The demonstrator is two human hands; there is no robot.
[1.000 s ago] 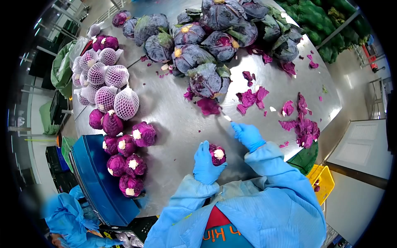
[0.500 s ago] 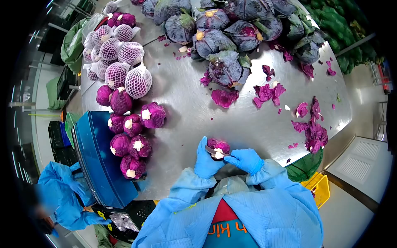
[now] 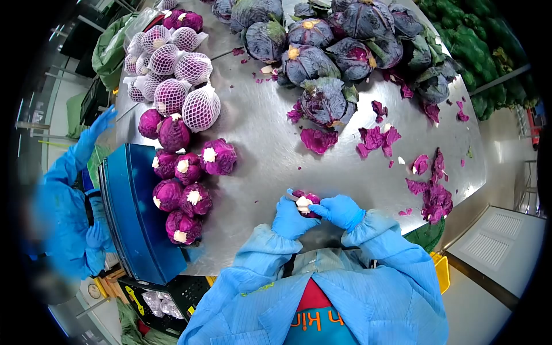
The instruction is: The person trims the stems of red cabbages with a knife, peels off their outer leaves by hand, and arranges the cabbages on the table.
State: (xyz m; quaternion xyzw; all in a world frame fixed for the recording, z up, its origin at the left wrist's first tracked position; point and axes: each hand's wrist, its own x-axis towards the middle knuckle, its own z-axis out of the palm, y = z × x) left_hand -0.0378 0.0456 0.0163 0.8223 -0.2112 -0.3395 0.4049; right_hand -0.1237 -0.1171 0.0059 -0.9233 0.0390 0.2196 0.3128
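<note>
At the near edge of the table, my left hand is wrapped around a small peeled red cabbage, its white cut stem turned up toward me. My right hand, also in a blue glove, is closed on a knife whose thin blade lies across the stem end. The knife's handle is hidden in the fist. Left of my hands, several trimmed red cabbages stand grouped with white stem ends showing. Behind them lie several cabbages in white foam nets.
Untrimmed dark cabbages are heaped at the back of the metal table. Torn purple leaves lie on the right. A blue bin stands at the left edge. Beyond it, a co-worker in blue reaches an arm toward the table.
The knife blade has shifted over the stem end, and more of the white stem now shows. The co-worker at left has straightened and raised an arm. My view has shifted slightly.
</note>
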